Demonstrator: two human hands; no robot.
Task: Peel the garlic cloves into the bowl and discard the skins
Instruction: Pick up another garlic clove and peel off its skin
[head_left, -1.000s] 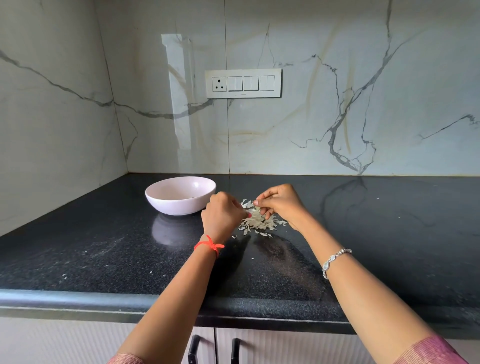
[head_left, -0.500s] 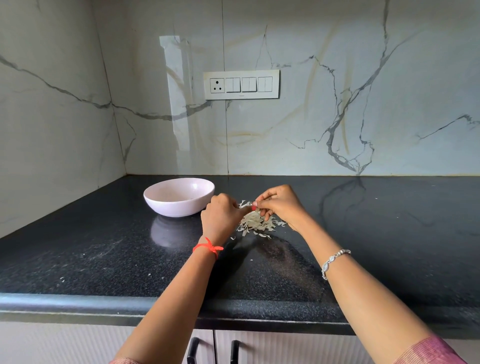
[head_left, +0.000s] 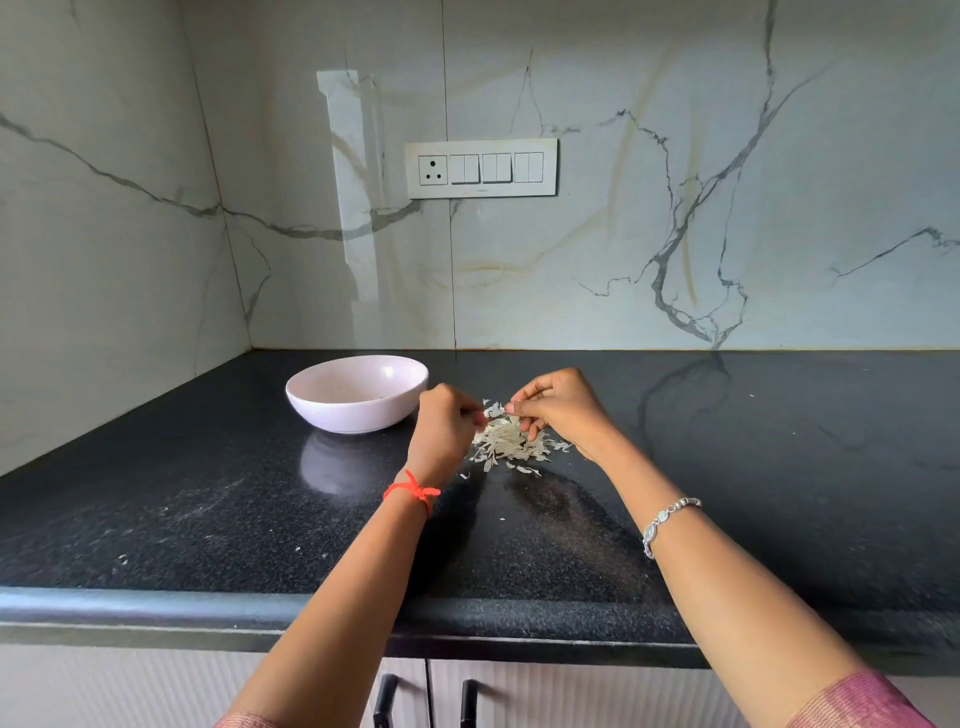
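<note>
Head view: L hand (head_left: 444, 428) & R hand (head_left: 563, 410), fingers curled, each pinch a small bit (head_left: 494, 410) between them, just above the skins (head_left: 506, 444) piled on the counter (head_left: 208, 493); can't tell if it's clove or skin; bowl (head_left: 311, 402) sits just left of L hand, apart

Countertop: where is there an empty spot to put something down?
The countertop is bare in a wide stretch right of the right hand, and between the bowl and the front edge. The middle is crowded: bowl, left hand and garlic skins sit close, both hands pinching a small white piece above them.
</note>
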